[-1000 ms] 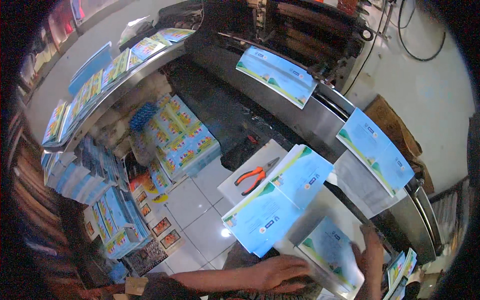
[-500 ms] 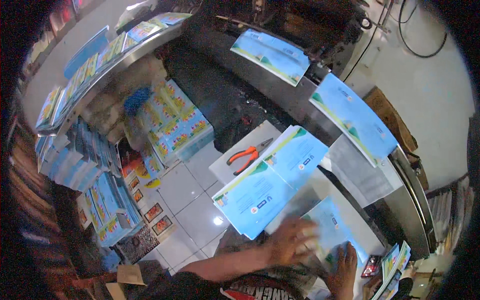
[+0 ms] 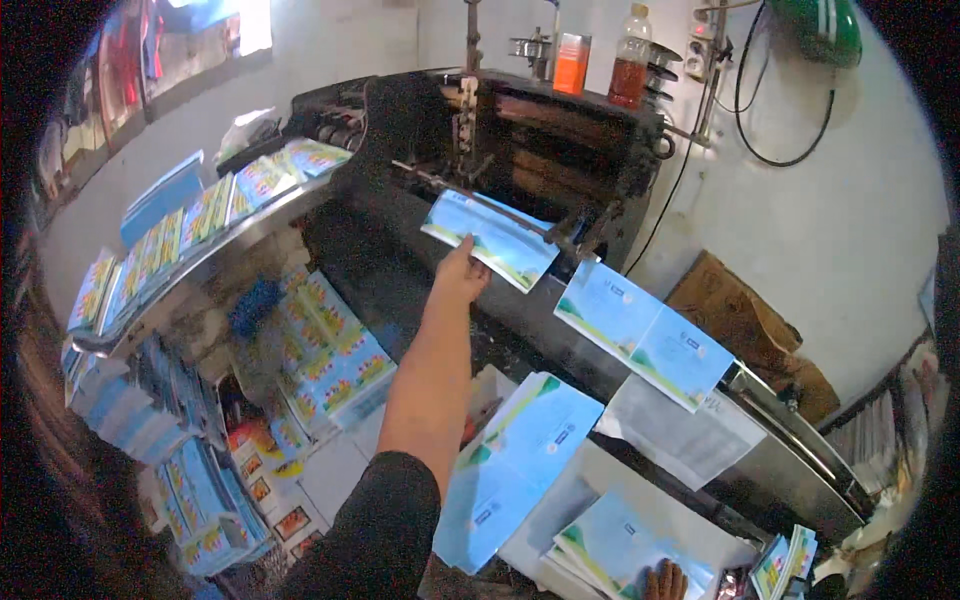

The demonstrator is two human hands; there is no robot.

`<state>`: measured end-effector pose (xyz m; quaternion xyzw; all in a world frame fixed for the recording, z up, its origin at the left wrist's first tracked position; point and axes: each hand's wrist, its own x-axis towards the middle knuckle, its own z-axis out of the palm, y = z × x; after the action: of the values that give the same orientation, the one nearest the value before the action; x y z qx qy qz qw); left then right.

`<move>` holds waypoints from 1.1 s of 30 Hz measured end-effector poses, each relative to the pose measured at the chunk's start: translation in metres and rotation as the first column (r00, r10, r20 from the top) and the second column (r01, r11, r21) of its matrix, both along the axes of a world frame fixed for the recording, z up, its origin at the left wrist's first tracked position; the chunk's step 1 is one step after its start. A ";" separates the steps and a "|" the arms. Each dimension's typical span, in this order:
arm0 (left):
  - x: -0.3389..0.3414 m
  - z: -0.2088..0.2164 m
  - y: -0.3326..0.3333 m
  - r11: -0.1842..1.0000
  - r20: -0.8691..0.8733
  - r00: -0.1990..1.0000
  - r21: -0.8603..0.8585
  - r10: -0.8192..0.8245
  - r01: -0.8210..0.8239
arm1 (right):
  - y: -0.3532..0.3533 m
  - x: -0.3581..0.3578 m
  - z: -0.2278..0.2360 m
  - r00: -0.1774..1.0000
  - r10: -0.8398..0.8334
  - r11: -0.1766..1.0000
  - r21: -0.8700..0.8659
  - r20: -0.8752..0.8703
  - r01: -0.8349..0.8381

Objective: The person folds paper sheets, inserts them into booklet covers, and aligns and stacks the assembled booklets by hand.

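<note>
Across the black machine, my left arm reaches out, and my left hand (image 3: pixel 461 276) grips the near edge of a blue printed sheet (image 3: pixel 500 240) lying under a thin bar. My right hand (image 3: pixel 665 581) rests with its fingers laid flat on a small stack of blue printed sheets (image 3: pixel 625 540) at the lower edge. Between the hands, a taller stack of blue sheets (image 3: pixel 525 460) lies on the near surface. Another blue printed sheet (image 3: pixel 645 335) sits on the machine's long ledge, to the right of my left hand.
The dark machine (image 3: pixel 590 140) carries a bottle of reddish-brown liquid (image 3: pixel 631 60) and an orange container (image 3: pixel 571 65). Colourful printed cards (image 3: pixel 215 215) line a shelf at left, with bundles (image 3: pixel 335 350) below. A grey sheet (image 3: pixel 685 430) hangs off the ledge. Cardboard (image 3: pixel 745 315) leans on the wall.
My left hand has gone from the near sheets up to the sheet on the machine. My right hand stays on the small stack. The view has tilted up; the orange-handled pliers are now mostly hidden.
</note>
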<state>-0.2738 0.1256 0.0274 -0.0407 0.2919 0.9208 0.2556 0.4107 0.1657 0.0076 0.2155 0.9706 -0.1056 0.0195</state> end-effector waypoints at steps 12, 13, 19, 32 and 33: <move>0.210 0.079 -0.246 0.893 -0.449 0.855 -0.226 0.259 -0.390 | 0.002 -0.006 0.031 0.960 -0.188 0.966 -0.214 -0.208 0.143; 0.233 0.086 -0.252 0.884 -0.458 0.847 -0.233 0.269 -0.406 | 0.004 -0.010 0.040 0.893 -0.284 0.935 -0.306 -0.350 0.178; 0.344 0.096 -0.274 0.973 -0.434 0.885 -0.076 0.166 -0.219 | -0.023 -0.081 0.102 0.726 0.103 0.935 -0.183 -0.680 -0.303; 0.507 0.065 -0.147 0.530 -0.650 0.751 -0.679 -0.114 -0.507 | -0.075 0.012 0.089 0.613 -0.196 0.285 -0.642 -0.766 -0.712; 0.515 0.053 -0.139 0.650 -0.749 0.646 -0.566 -0.148 -0.507 | -0.076 0.026 0.067 0.539 -0.110 0.470 -0.522 -0.835 -0.712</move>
<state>0.2416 -0.0138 0.0803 0.2054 0.7077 0.6753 -0.0289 0.4365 0.0897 0.0747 -0.0935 0.7199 -0.6263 -0.2840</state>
